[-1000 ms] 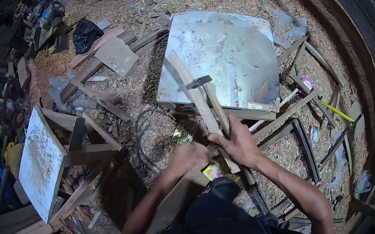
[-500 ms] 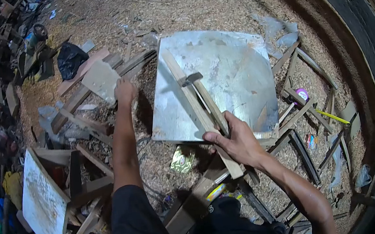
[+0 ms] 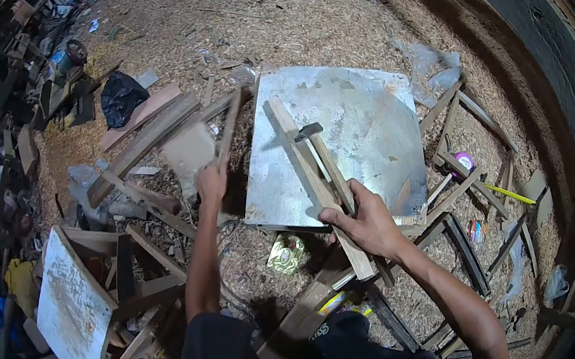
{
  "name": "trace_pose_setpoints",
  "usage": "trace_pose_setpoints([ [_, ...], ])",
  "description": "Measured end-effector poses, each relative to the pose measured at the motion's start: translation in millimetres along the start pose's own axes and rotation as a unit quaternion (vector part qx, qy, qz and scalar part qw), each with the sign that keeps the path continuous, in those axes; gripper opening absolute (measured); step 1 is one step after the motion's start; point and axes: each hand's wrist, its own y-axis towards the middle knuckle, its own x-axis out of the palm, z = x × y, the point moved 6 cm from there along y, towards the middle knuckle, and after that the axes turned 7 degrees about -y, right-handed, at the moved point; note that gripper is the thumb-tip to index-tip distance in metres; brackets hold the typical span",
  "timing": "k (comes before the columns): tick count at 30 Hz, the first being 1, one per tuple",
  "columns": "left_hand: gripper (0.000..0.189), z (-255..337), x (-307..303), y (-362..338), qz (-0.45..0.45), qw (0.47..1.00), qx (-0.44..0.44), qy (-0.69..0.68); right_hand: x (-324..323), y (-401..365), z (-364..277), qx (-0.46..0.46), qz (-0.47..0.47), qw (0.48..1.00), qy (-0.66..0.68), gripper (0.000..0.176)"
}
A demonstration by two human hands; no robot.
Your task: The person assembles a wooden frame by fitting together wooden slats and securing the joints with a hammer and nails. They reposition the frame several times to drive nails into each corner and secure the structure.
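Note:
My right hand [image 3: 368,223] is closed around a pale wooden strip [image 3: 320,189] and the handle of a hammer [image 3: 330,166] together. Both lie slanted over a square, metal-faced panel [image 3: 368,123] with scuffed patches. To the left, my left hand [image 3: 212,182] grips the lower end of a narrow wooden stick [image 3: 230,130], which points up and away from me. Beside that hand, a flat light-coloured board [image 3: 188,151] looks smeared by motion.
At the lower left a wooden stool-like frame with a stained white top [image 3: 75,308] lies on its side. Dark beams [image 3: 148,141], a black plastic bag [image 3: 123,98], a purple roll [image 3: 461,164] and a yellow strip [image 3: 509,192] lie on the shavings-covered floor.
My left hand has drawn back toward me from the light board, and a narrow stick now shows upright in it. My right hand keeps its hold on the strip and hammer.

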Motion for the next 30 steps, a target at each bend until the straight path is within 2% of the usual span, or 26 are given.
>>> trace_pose_setpoints([
  [1,0.053,-12,1,-11,-0.065,0.966,-0.066,-0.242,-3,-1,-5,-0.009,0.017,0.999,-0.032,0.047],
  [2,0.056,-20,3,-28,-0.125,0.866,-0.129,-0.467,-4,-3,-8,-0.017,0.032,0.997,-0.062,0.046],
  [3,0.056,-19,-15,-44,-0.123,0.868,-0.134,-0.463,2,0,3,0.005,0.008,1.000,0.011,0.046],
  [5,0.058,-1,-42,-82,-0.144,0.684,-0.200,-0.687,3,0,2,-0.007,0.003,0.999,0.041,0.043],
  [6,0.058,-1,-51,-95,-0.140,0.685,-0.202,-0.685,3,-1,-2,-0.001,-0.002,0.998,0.062,0.042],
  [8,0.058,16,-66,-117,-0.155,0.562,-0.168,-0.795,6,2,4,0.001,-0.008,0.997,0.078,0.040],
  [10,0.058,38,-88,-142,-0.151,0.565,-0.182,-0.790,6,1,7,-0.021,0.010,0.997,0.073,0.039],
  [12,0.060,56,-97,-157,-0.157,0.504,-0.167,-0.833,7,-4,11,-0.004,0.008,0.997,0.075,0.042],
  [14,0.061,74,-110,-170,-0.157,0.531,-0.158,-0.818,6,-3,20,-0.092,0.059,0.994,-0.016,0.048],
  [15,0.061,82,-114,-176,-0.150,0.548,-0.139,-0.811,8,-11,17,-0.034,0.043,0.998,-0.025,0.054],
  [16,0.062,91,-117,-182,-0.142,0.562,-0.119,-0.806,10,-16,11,-0.062,0.047,0.997,-0.017,0.054],
  [18,0.064,103,-116,-196,-0.133,0.542,-0.134,-0.819,5,-33,-6,-0.055,0.015,0.994,-0.092,0.054],
  [20,0.066,99,-120,-204,-0.062,0.555,-0.129,-0.819,6,-44,-8,-0.094,0.023,0.993,-0.070,0.052],
  [21,0.068,102,-127,-209,-0.060,0.572,-0.107,-0.811,4,-50,-8,-0.090,0.021,0.993,-0.079,0.051],
  [22,0.068,106,-130,-214,-0.070,0.571,-0.104,-0.811,2,-57,-13,-0.085,0.017,0.992,-0.090,0.050],
  [24,0.066,121,-143,-225,-0.083,0.608,-0.061,-0.788,-8,-72,-13,-0.037,0.036,0.991,-0.122,0.048],
  [25,0.063,134,-152,-233,-0.102,0.633,-0.045,-0.766,-11,-76,-4,-0.046,0.051,0.994,-0.081,0.048],
  [26,0.063,148,-152,-239,-0.121,0.627,-0.043,-0.769,-18,-83,1,-0.053,0.071,0.995,-0.040,0.048],
  [27,0.064,163,-150,-243,-0.150,0.657,-0.024,-0.739,-32,-94,8,-0.045,0.071,0.996,-0.012,0.050],
  [28,0.065,181,-149,-249,-0.187,0.684,-0.002,-0.705,-47,-102,15,-0.082,0.098,0.992,-0.014,0.055],
  [29,0.058,208,-156,-260,-0.181,0.752,0.035,-0.633,-62,-114,27,-0.070,0.098,0.992,0.041,0.055],
  [30,0.051,239,-163,-270,-0.202,0.788,0.057,-0.579,-78,-127,36,-0.064,0.099,0.989,0.093,0.055],
])
